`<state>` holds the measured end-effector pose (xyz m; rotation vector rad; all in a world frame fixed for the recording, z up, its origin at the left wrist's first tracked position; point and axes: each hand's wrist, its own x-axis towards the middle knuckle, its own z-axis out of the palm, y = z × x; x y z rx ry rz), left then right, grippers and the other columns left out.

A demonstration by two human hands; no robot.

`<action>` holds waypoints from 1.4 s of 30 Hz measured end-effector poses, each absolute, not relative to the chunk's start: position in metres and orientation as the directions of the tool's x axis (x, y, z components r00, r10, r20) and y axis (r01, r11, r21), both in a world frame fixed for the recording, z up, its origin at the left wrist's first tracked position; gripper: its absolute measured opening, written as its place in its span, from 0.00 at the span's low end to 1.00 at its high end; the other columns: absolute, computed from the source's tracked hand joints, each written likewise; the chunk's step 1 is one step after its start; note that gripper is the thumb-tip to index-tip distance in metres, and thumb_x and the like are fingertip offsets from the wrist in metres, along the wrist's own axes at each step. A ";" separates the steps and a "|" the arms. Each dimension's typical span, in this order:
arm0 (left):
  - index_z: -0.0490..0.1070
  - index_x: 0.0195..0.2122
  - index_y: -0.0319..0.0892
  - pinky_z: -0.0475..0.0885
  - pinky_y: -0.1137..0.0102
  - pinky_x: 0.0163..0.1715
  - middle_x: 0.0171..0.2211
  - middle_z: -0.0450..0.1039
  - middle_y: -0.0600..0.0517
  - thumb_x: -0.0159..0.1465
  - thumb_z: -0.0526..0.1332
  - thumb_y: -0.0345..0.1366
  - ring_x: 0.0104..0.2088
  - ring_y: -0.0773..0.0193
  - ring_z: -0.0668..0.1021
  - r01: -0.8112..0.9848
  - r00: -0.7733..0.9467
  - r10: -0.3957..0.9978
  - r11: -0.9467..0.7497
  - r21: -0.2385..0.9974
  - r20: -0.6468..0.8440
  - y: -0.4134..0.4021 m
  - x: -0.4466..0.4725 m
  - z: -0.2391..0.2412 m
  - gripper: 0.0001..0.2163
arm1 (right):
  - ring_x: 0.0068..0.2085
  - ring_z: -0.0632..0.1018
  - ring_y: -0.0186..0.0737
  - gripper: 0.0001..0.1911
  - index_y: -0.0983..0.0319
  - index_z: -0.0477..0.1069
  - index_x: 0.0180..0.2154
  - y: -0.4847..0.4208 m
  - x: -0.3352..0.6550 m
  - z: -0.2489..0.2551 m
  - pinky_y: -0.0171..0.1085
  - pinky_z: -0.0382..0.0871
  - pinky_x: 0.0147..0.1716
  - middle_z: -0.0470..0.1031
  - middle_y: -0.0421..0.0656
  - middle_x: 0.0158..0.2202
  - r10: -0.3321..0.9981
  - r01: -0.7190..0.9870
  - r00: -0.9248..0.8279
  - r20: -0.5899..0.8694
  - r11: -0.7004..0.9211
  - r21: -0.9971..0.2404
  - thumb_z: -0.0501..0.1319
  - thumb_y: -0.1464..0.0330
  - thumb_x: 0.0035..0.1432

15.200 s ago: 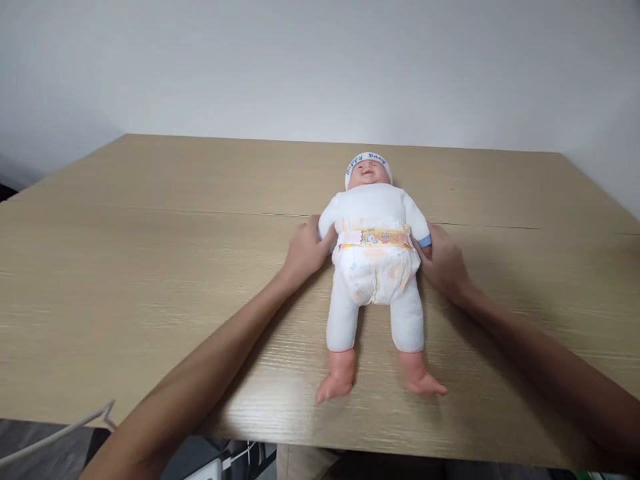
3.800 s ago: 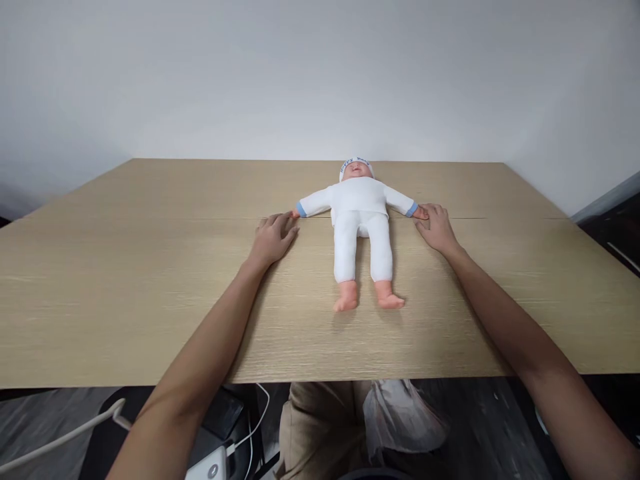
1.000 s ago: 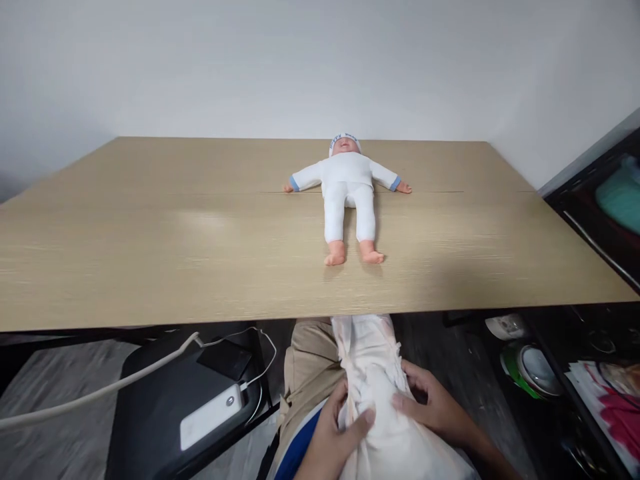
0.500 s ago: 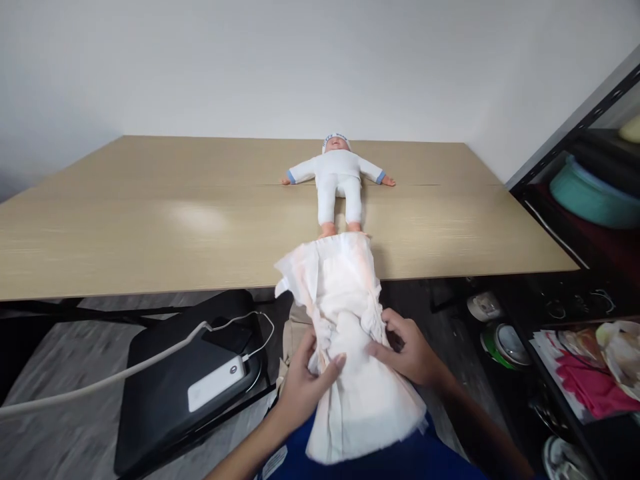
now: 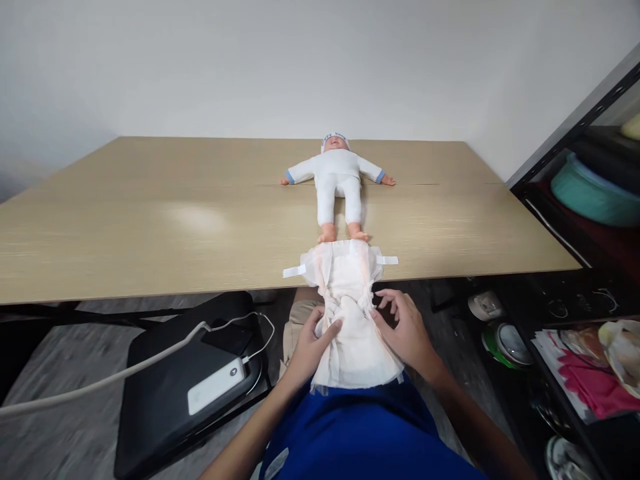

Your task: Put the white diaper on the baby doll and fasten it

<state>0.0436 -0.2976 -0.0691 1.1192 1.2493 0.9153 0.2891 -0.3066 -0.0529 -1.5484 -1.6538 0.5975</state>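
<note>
A white diaper is spread open lengthwise, its far end on the table's front edge and its near end over my lap. Its two side tabs stick out to left and right. My left hand is closed on the left edge, thumb on top. At the right edge, my right hand pinches loosely, its thumb against the ruffled side and its fingers bent. Just beyond the diaper lies a baby doll on its back, in a white outfit with blue cuffs and a printed cap, its feet close to the diaper.
The wooden table reaches back to a white wall. Below it at left, a white power bank with a cable lies on a black stool. At right, a shelf holds a teal basin and a pink cloth.
The diaper's near end has drawn in, and its far end has flattened with both tabs now out sideways. My right hand has shifted slightly up and its fingers have loosened.
</note>
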 end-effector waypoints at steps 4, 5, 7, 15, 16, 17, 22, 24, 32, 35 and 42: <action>0.75 0.43 0.45 0.79 0.65 0.52 0.45 0.82 0.50 0.64 0.74 0.59 0.48 0.53 0.83 0.057 0.135 0.958 0.247 0.967 -0.252 -0.297 0.043 -0.073 0.23 | 0.54 0.81 0.57 0.13 0.54 0.79 0.56 -0.288 0.277 -0.023 0.55 0.80 0.56 0.84 0.51 0.51 0.932 0.681 -0.067 0.357 0.304 -0.666 0.62 0.62 0.74; 0.75 0.44 0.45 0.79 0.65 0.52 0.45 0.82 0.50 0.64 0.74 0.59 0.48 0.53 0.83 0.047 0.136 0.957 0.251 0.967 -0.255 -0.296 0.043 -0.075 0.23 | 0.57 0.81 0.57 0.15 0.54 0.79 0.59 -0.281 0.272 -0.017 0.56 0.79 0.60 0.83 0.51 0.54 0.926 0.691 -0.120 0.359 0.337 -0.639 0.62 0.62 0.75; 0.75 0.45 0.46 0.79 0.65 0.53 0.46 0.82 0.50 0.64 0.74 0.57 0.49 0.53 0.83 0.026 0.137 0.956 0.258 0.966 -0.259 -0.297 0.044 -0.080 0.22 | 0.65 0.78 0.58 0.21 0.55 0.76 0.66 -0.264 0.259 -0.010 0.58 0.75 0.67 0.81 0.52 0.62 0.914 0.711 -0.225 0.338 0.391 -0.585 0.60 0.61 0.77; 0.77 0.51 0.46 0.79 0.62 0.54 0.49 0.85 0.46 0.68 0.72 0.52 0.52 0.49 0.84 0.204 0.228 0.954 0.151 0.967 -0.196 -0.295 0.037 -0.072 0.18 | 0.84 0.55 0.62 0.36 0.57 0.62 0.80 -0.206 0.219 -0.048 0.65 0.49 0.81 0.53 0.55 0.85 0.904 0.823 -0.408 0.126 0.424 -0.378 0.61 0.54 0.79; 0.78 0.50 0.47 0.79 0.61 0.52 0.48 0.85 0.46 0.69 0.71 0.51 0.49 0.49 0.85 0.290 0.248 0.958 0.070 0.955 -0.146 -0.292 0.031 -0.066 0.17 | 0.84 0.54 0.62 0.36 0.55 0.61 0.81 -0.204 0.218 -0.052 0.66 0.48 0.81 0.52 0.54 0.85 0.907 0.831 -0.401 0.130 0.419 -0.366 0.60 0.54 0.80; 0.79 0.49 0.47 0.78 0.61 0.50 0.46 0.85 0.46 0.69 0.70 0.51 0.46 0.49 0.85 0.376 0.265 0.961 -0.029 0.926 -0.078 -0.287 0.023 -0.059 0.15 | 0.84 0.54 0.62 0.35 0.54 0.61 0.81 -0.204 0.217 -0.056 0.66 0.47 0.81 0.51 0.53 0.85 0.908 0.835 -0.396 0.137 0.418 -0.358 0.59 0.53 0.80; 0.81 0.52 0.48 0.76 0.56 0.53 0.50 0.85 0.43 0.77 0.61 0.46 0.51 0.46 0.83 0.639 0.329 0.898 -0.439 0.632 0.290 -0.234 -0.018 -0.025 0.12 | 0.84 0.55 0.60 0.34 0.52 0.61 0.81 -0.206 0.216 -0.061 0.65 0.46 0.81 0.51 0.51 0.85 0.910 0.841 -0.382 0.161 0.414 -0.349 0.57 0.52 0.81; 0.80 0.59 0.47 0.74 0.53 0.59 0.58 0.83 0.41 0.79 0.58 0.43 0.55 0.45 0.81 0.697 0.431 0.841 -0.541 0.470 0.328 -0.196 -0.027 -0.016 0.15 | 0.84 0.55 0.61 0.34 0.52 0.61 0.81 -0.206 0.216 -0.061 0.65 0.46 0.81 0.51 0.51 0.85 0.910 0.843 -0.382 0.161 0.415 -0.342 0.57 0.52 0.81; 0.57 0.83 0.54 0.65 0.43 0.74 0.85 0.51 0.45 0.68 0.61 0.21 0.80 0.40 0.62 0.533 0.842 0.506 -0.833 -0.145 0.190 -0.028 0.002 -0.011 0.43 | 0.84 0.56 0.57 0.34 0.51 0.61 0.81 -0.208 0.212 -0.059 0.63 0.49 0.81 0.52 0.49 0.85 0.916 0.873 -0.364 0.168 0.399 -0.281 0.57 0.52 0.81; 0.51 0.84 0.57 0.61 0.45 0.78 0.86 0.44 0.46 0.60 0.67 0.19 0.82 0.41 0.59 0.376 0.926 0.368 -0.898 -0.226 0.078 -0.005 0.020 -0.007 0.53 | 0.84 0.56 0.57 0.34 0.50 0.60 0.81 -0.209 0.213 -0.060 0.62 0.49 0.81 0.52 0.48 0.85 0.912 0.871 -0.372 0.174 0.408 -0.273 0.56 0.52 0.81; 0.66 0.75 0.51 0.60 0.50 0.79 0.84 0.53 0.47 0.56 0.69 0.19 0.82 0.43 0.61 0.269 0.963 0.263 -0.947 -0.174 0.057 0.007 0.041 -0.001 0.45 | 0.84 0.56 0.58 0.36 0.50 0.59 0.82 -0.213 0.212 -0.064 0.65 0.51 0.81 0.55 0.47 0.84 0.906 0.858 -0.365 0.216 0.417 -0.299 0.58 0.52 0.80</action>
